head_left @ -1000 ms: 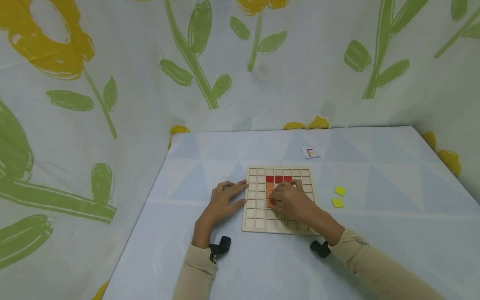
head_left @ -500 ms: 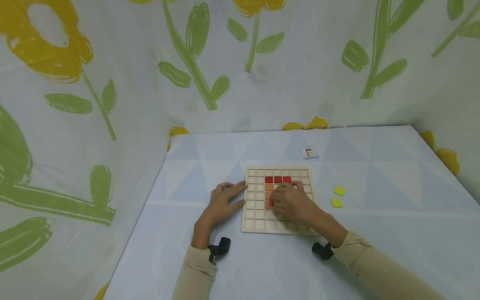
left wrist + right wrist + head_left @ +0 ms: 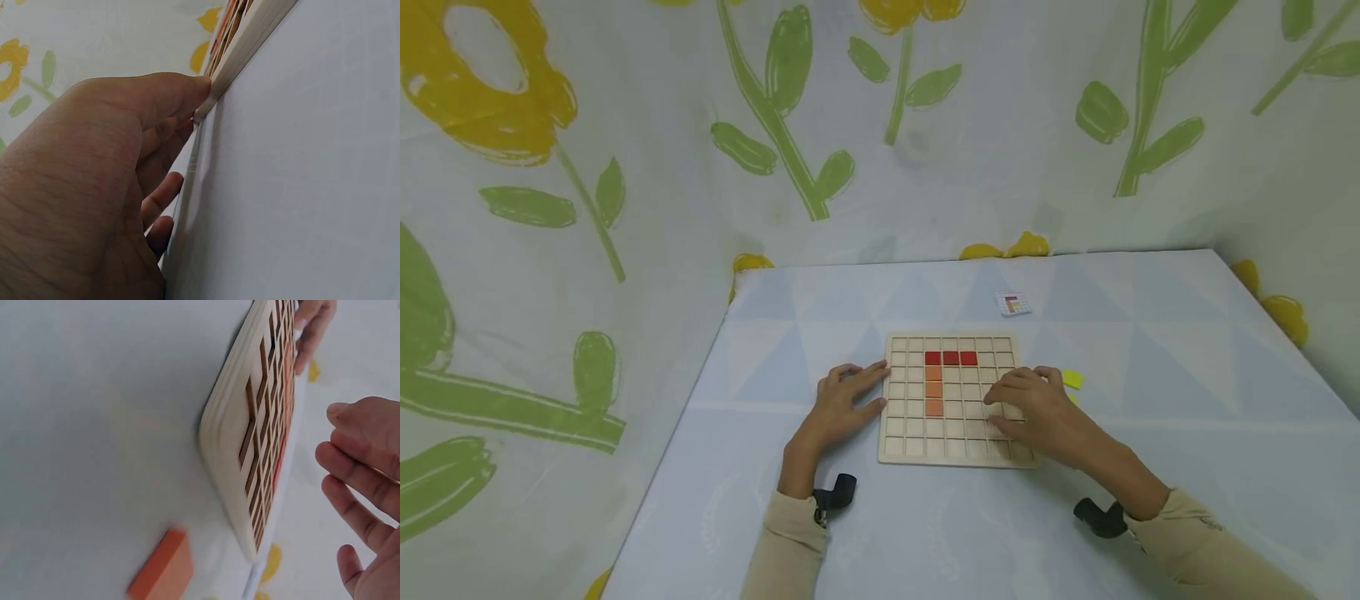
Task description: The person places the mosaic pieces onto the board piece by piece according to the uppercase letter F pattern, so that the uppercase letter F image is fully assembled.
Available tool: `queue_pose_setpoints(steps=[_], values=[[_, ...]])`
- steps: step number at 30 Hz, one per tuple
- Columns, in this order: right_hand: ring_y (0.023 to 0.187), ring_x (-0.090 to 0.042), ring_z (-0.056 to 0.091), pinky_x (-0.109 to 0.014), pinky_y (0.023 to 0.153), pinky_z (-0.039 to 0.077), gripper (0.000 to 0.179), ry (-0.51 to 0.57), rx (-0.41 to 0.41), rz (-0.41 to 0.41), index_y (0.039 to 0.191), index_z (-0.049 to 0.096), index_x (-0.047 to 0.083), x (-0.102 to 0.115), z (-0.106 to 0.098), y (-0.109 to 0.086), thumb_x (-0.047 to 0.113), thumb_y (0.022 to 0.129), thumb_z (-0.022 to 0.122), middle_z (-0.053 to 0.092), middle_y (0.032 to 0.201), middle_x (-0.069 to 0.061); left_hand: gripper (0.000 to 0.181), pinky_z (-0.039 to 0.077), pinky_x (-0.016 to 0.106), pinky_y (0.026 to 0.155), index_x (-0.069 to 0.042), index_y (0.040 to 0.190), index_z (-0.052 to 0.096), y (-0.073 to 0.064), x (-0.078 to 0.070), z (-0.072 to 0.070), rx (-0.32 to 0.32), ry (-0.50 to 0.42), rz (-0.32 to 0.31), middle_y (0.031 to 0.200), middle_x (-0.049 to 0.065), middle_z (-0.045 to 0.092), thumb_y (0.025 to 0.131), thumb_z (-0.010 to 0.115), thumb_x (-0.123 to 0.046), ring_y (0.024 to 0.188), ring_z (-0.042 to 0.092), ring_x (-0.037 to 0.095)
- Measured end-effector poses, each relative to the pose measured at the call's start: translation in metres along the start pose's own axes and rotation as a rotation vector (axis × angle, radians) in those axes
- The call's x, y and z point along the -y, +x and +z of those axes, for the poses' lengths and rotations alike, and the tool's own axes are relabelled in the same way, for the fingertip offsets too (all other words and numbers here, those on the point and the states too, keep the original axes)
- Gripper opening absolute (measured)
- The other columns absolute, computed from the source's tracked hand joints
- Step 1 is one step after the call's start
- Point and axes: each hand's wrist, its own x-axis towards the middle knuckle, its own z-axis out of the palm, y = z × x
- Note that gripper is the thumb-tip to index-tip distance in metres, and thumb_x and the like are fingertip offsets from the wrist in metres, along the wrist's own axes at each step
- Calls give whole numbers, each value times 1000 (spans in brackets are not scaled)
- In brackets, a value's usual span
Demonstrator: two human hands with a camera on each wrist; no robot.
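Observation:
A wooden grid board lies on the table. In its upper part, three red tiles form a row. Three orange tiles run down in a column under the leftmost red one. At the board's left edge my left hand rests with fingers extended; the left wrist view has the thumb touching the wooden rim. Over the right side of the board hovers my right hand, fingers loosely spread and nothing between them. Partly behind it are yellow tiles on the table.
A small card with a coloured grid pattern lies beyond the board. In the right wrist view an orange block sits on the table near the board's corner. Flowered cloth walls stand behind and beside the table.
My right hand has lifted off the orange column and moved right toward the yellow tiles, uncovering the middle of the board. The left hand keeps its place at the board's edge.

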Motion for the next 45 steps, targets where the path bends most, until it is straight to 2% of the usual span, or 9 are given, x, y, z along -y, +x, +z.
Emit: queue_pose_setpoints(steps=[7, 18, 25, 32, 35, 41, 45], values=[[106, -26, 59, -60, 94, 28, 22, -29, -49, -9, 98, 75, 15, -15, -15, -26, 10, 78, 84, 69, 101, 4, 52, 20, 57, 109, -27, 150, 50, -4, 3, 0, -10, -5, -17, 155, -14, 40, 100, 60, -38, 137, 33, 28], [103, -25, 59, -57, 88, 29, 27, -65, -126, -46, 95, 73, 20, -31, -23, -60, 11, 73, 87, 67, 99, 8, 52, 17, 57, 110, -27, 150, 49, -7, 3, 1, -10, -28, -47, 156, -12, 41, 100, 60, -36, 138, 31, 28], [102, -25, 59, -58, 86, 30, 28, -70, -118, -2, 94, 74, 22, -36, -20, -76, 18, 71, 90, 67, 99, 9, 52, 18, 56, 109, -28, 150, 49, -6, 3, 1, -14, -23, -42, 156, -14, 40, 100, 60, -38, 137, 31, 27], [93, -21, 61, -61, 81, 34, 33, -103, -204, -47, 88, 75, 23, -40, -15, -86, 15, 62, 94, 67, 91, 12, 52, 17, 57, 110, -27, 150, 50, -4, 0, 1, 1, -16, -58, 156, -13, 40, 100, 59, -39, 137, 31, 28], [92, -21, 61, -61, 81, 34, 33, -107, -191, -24, 87, 74, 24, -39, -17, -89, 15, 63, 94, 66, 89, 13, 52, 17, 57, 110, -27, 150, 50, -3, -3, 0, 6, -23, -54, 156, -14, 39, 100, 59, -39, 137, 31, 27], [93, -19, 61, -59, 83, 33, 26, -133, -106, 64, 85, 73, 29, -37, -21, -94, 17, 69, 91, 65, 88, 18, 52, 18, 57, 109, -27, 150, 50, -2, -6, 0, 1, -23, -29, 156, -13, 40, 100, 59, -39, 137, 31, 27], [92, -19, 60, -59, 83, 33, 27, -148, -94, 65, 85, 74, 27, -38, -21, -94, 15, 68, 92, 64, 88, 17, 52, 17, 57, 109, -26, 150, 50, -2, -6, 2, -8, -38, -18, 156, -11, 41, 100, 59, -38, 136, 32, 28]])
